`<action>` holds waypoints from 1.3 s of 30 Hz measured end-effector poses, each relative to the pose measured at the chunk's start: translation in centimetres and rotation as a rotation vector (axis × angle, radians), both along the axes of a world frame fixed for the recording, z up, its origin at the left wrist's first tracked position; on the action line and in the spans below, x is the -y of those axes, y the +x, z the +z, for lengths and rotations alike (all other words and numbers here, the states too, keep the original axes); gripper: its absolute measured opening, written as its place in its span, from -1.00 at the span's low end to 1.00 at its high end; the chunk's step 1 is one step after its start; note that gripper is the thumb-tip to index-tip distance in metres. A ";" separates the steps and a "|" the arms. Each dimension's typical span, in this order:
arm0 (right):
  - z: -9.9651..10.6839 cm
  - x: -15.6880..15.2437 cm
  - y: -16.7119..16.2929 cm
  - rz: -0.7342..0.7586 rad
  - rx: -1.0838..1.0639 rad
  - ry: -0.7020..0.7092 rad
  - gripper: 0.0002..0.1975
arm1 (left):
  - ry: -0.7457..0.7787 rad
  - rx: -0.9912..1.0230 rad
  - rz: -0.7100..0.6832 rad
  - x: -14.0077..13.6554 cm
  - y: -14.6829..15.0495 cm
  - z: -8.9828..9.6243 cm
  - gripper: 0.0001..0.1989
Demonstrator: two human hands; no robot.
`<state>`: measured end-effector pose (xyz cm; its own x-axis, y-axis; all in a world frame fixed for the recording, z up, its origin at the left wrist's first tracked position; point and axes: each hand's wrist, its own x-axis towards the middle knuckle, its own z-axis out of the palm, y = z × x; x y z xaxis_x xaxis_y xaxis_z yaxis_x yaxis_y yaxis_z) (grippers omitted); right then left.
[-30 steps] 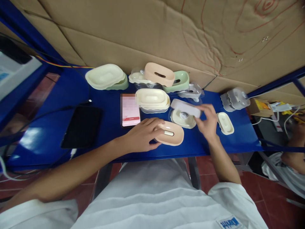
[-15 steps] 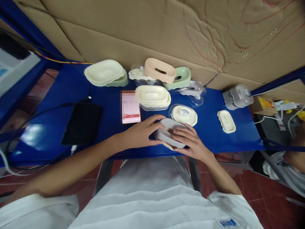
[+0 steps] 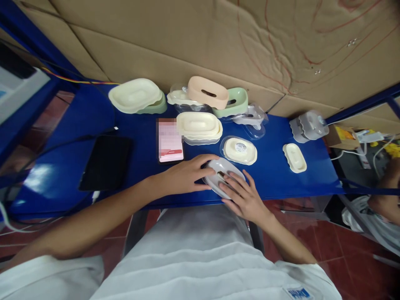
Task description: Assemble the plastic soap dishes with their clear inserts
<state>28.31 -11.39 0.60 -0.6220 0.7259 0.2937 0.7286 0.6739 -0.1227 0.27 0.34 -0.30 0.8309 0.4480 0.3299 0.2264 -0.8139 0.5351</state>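
A grey oval soap dish [image 3: 215, 181] with a slot in its middle lies near the front edge of the blue table. My left hand [image 3: 189, 174] curls around its left end, thumb and fingers on the rim. My right hand [image 3: 245, 193] has its fingers reaching inside the dish over the slot, with the thumb by the far right rim. Both hands partly cover the dish. Just behind it rests a cream soap dish part [image 3: 240, 151] with a round sticker in a clear cover. A cream stacked soap dish [image 3: 200, 127] stands farther back.
A phone [image 3: 170, 143] with a lit screen and a black tablet [image 3: 106, 162] lie left. Along the cardboard wall stand peach [image 3: 208, 92], green [image 3: 234, 102] and pale-green [image 3: 136, 95] dishes. At right are a cream tray [image 3: 294, 158] and grey dishes [image 3: 309, 126]. A co-worker's arm [image 3: 386, 193] shows far right.
The grey dish has tipped so that more of its inside shows, and the peach edge under it is out of sight. My right hand has shifted slightly toward me.
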 end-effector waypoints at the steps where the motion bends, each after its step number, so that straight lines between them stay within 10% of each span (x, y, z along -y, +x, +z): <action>1: -0.1 0.2 -0.1 -0.026 0.008 0.007 -0.35 | 0.005 0.001 -0.005 -0.1 -0.1 -0.1 -0.68; 17: -0.6 -1.1 0.8 0.109 -0.576 -0.115 -0.45 | -0.490 -0.016 0.170 0.6 0.6 0.3 0.00; 27: 0.7 -2.6 3.0 -0.001 -0.607 0.100 -0.63 | -0.384 0.016 0.150 0.8 1.3 -0.8 0.18; 31: 0.2 -5.6 7.6 -0.375 -0.565 0.367 -0.71 | -0.211 -0.095 0.133 0.3 0.4 -0.2 -0.23; 34: -0.8 -7.8 10.5 -0.601 -0.396 0.275 -0.64 | -0.057 -0.136 0.145 0.2 0.0 0.2 -0.52; 39: -1.4 -8.8 9.8 -0.513 -0.137 0.076 -0.39 | -0.033 -0.061 0.129 0.5 -0.2 0.4 -0.55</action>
